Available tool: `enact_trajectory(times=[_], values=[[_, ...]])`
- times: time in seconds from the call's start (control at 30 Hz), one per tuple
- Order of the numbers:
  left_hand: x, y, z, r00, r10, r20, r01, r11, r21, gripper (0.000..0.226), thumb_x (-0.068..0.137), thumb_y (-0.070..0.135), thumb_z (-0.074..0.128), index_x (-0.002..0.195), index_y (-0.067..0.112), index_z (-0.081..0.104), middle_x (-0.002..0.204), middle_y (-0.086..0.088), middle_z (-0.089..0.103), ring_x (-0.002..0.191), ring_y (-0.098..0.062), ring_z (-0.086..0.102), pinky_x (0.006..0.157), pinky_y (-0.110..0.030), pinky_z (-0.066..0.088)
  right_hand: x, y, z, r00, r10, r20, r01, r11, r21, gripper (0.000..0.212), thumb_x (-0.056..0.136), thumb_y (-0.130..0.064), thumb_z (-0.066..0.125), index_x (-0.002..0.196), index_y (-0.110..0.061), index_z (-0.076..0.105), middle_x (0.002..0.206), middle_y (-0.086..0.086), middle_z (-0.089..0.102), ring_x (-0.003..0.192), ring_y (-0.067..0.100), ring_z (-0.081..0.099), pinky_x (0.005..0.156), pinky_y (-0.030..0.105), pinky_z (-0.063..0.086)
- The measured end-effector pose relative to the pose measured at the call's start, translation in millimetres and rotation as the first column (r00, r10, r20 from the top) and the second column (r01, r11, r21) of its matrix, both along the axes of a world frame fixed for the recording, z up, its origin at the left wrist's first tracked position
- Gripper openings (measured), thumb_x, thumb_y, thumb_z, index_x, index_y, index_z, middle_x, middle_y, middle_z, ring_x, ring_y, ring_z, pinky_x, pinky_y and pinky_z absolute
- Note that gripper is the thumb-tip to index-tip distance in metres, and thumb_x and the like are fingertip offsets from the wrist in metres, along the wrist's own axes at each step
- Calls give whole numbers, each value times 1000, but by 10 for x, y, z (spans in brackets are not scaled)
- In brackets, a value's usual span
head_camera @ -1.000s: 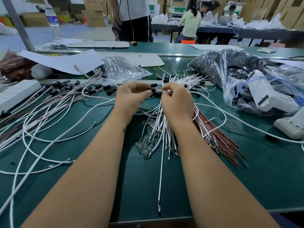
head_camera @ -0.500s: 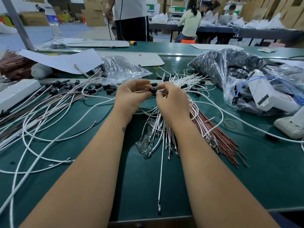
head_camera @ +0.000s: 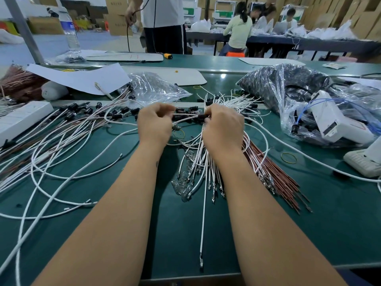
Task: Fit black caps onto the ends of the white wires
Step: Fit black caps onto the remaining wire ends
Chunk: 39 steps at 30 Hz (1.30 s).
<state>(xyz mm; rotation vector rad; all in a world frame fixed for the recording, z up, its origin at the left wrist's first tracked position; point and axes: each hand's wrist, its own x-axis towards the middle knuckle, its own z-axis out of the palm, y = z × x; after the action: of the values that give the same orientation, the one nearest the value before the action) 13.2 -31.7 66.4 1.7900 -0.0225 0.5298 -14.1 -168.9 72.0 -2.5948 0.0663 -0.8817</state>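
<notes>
Bright even indoor light, soft shadows under forearms, wide-angle edge bending, blurred background

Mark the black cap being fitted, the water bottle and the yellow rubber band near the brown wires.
black cap (head_camera: 203, 116): head view, its side by the right fingertips.
water bottle (head_camera: 71, 32): head view, its label.
yellow rubber band (head_camera: 296, 159): head view, its right edge.
</notes>
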Motion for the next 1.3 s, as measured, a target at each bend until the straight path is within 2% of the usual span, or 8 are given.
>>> enact_trajectory(times=[0.17,0.3,0.43,0.6,0.73,0.93,1.1,1.3], values=[[34,242,49,904,404,137,-420,900,118,33,86,-5,45,96,14,70,107,-7,66,106,-25,56,86,-28,42,-23,-83,42,985,-142,100,143,990,4,21,87,-2,56,103,-15,60,99,1,64,100,23,53,87,33,30],[-76,-23,76,898,139,417,-368,756,542,41,83,-6,49,113,16,68,129,-6,59,127,-30,38,106,-36,26,-18,-9,36,999,24,38,-25,999,30,19,90,-1,55,105,-13,60,95,2,65,92,21,57,84,32,43],[-90,-199,41,911,-162,378,-162,704,692,35,91,1,46,115,14,68,118,-8,67,114,-31,52,100,-40,36,-38,77,37,988,123,95,-123,992,-10,17,90,-1,54,102,-10,60,96,6,65,88,24,57,76,32,40],[-39,-31,17,925,127,358,-344,678,650,41,87,-5,46,114,15,69,92,-5,71,86,-23,54,76,-32,32,-46,-1,49,999,-3,39,3,1000,-4,20,86,1,54,102,-11,57,94,5,65,83,25,58,66,32,34],[-33,175,-15,907,363,213,-416,701,579,40,85,-3,46,113,15,68,101,-7,68,104,-28,51,88,-38,32,-50,-82,50,998,-69,7,68,995,74,18,88,2,52,101,-10,55,95,4,64,78,24,56,58,30,31],[-79,-137,22,940,-56,337,-189,737,649,35,86,-2,45,110,8,69,104,-12,69,99,-29,55,87,-36,38,-45,63,37,991,134,-23,-132,989,65,15,92,-4,52,102,-14,56,88,1,63,76,21,56,63,33,43],[2,-27,-26,975,54,216,-183,746,641,38,82,-7,46,107,8,70,101,-12,69,99,-33,56,85,-39,45,-37,16,25,998,50,-25,-49,998,38,17,88,-2,53,97,-16,55,78,-2,60,68,23,47,73,30,24],[-63,-67,26,976,-109,189,2,870,494,26,88,-1,50,102,5,71,95,-10,70,81,-23,59,75,-30,48,-52,53,25,988,147,-39,-142,983,121,17,91,-2,53,103,-13,57,90,-1,64,81,22,54,69,34,39]])
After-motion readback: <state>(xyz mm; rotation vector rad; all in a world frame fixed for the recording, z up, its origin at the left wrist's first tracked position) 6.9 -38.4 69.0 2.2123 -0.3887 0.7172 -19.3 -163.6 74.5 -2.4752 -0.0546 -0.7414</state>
